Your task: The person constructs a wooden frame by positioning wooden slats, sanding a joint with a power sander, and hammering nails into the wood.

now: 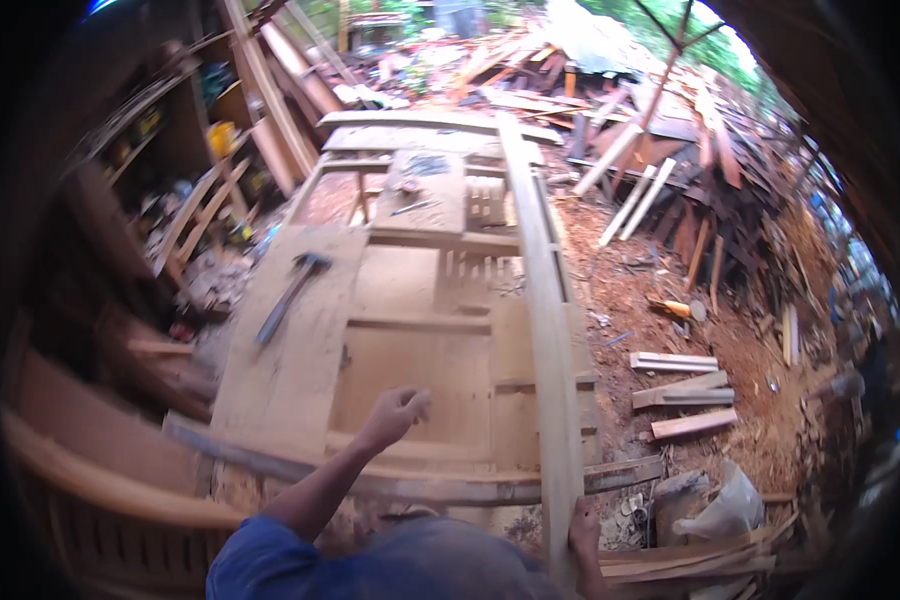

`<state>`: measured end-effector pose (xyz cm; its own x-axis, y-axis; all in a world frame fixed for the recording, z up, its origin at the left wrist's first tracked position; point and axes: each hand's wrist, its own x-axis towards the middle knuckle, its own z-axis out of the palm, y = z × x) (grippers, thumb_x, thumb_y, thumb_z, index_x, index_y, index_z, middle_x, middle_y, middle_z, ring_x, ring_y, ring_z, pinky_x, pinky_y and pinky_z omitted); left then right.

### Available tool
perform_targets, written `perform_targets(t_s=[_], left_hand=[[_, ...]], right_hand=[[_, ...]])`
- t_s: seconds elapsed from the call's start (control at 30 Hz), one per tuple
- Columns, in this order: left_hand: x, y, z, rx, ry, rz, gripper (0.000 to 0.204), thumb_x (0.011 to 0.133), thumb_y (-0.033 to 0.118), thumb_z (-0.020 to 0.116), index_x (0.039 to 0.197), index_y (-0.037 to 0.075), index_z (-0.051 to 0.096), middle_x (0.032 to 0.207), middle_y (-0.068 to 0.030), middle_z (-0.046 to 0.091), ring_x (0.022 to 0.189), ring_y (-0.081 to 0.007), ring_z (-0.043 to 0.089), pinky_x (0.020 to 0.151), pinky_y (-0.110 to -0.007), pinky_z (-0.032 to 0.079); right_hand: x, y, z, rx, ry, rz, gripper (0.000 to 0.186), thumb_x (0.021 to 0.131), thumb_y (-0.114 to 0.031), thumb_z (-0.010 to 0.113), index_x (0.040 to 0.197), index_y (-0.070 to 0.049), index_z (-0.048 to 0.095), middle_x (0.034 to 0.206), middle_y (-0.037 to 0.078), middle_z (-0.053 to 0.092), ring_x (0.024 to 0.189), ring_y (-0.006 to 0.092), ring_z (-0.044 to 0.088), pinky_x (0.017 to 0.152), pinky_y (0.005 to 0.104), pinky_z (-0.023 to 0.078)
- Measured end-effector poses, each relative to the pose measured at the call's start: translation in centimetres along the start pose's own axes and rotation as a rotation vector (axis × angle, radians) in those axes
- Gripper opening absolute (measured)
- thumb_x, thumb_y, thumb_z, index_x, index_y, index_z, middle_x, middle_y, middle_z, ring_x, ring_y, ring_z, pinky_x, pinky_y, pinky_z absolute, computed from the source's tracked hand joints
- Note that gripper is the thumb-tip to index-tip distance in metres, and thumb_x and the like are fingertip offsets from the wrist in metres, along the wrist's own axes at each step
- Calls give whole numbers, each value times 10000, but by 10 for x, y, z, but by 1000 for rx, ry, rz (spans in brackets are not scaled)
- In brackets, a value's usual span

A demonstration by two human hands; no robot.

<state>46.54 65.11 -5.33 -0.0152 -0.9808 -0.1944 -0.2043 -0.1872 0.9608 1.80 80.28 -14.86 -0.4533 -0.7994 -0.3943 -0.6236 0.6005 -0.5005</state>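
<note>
My right hand (584, 528) grips the near end of a long pale wooden board (536, 260), which runs away from me over the right side of a wooden frame. My left hand (398, 416) hovers above a plywood panel (415, 370) inside the frame, its fingers curled and slightly blurred. Whether anything small is between them I cannot make out. A hammer (288, 295) with a dark head lies on the wide plank (285, 350) to the left. Farther off, a small round object (410, 186) and a thin blue tool (413, 208) rest on another flat board (432, 165).
A worn timber beam (450, 488) crosses in front of me under the work. Short wood offcuts (682, 390) and a yellow-handled thing (674, 308) lie on the sawdust-covered ground at right. Behind them rises a scrap wood heap (690, 160). Cluttered shelves (160, 130) stand at left.
</note>
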Motion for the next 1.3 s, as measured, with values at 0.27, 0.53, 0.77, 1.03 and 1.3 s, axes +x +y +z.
perform_targets(t_s=[0.27,0.53,0.77,1.03,1.3], left_hand=[[-309,-52,50,-27,263,-274,429,989,399,598,1106,0,705,936,-126,750,860,-229,702,805,-373,536],[-628,-207,99,66,1030,-626,467,927,464,622,971,9,721,939,-210,729,894,-392,695,832,-472,533],[-943,-317,105,-114,1834,-927,430,909,404,598,970,-6,711,926,-243,713,891,-409,693,820,-485,529],[-1256,-344,60,-16,2334,-705,344,955,328,585,1044,20,710,920,-176,724,862,-302,703,787,-413,547],[-1256,-424,93,586,1703,-711,316,995,308,562,1164,74,690,1091,-182,696,975,-380,676,868,-475,522]], right_hand=[[109,162,40,178,-183,-568,692,1074,-563,315,1294,40,576,1073,205,672,957,342,633,933,429,506],[30,48,81,-303,-362,-748,623,1060,-508,384,1280,41,580,1068,208,661,967,324,628,924,412,503],[-79,-71,129,-413,-57,-1033,506,1053,-402,477,1247,51,590,1070,220,655,974,309,625,903,400,501],[-531,-96,254,-20,-664,-1583,270,1023,-198,578,1141,43,609,991,185,638,945,261,596,872,382,484],[-1053,54,335,-385,-1594,-2012,404,915,-319,714,1084,34,614,941,187,699,887,280,675,788,409,522]])
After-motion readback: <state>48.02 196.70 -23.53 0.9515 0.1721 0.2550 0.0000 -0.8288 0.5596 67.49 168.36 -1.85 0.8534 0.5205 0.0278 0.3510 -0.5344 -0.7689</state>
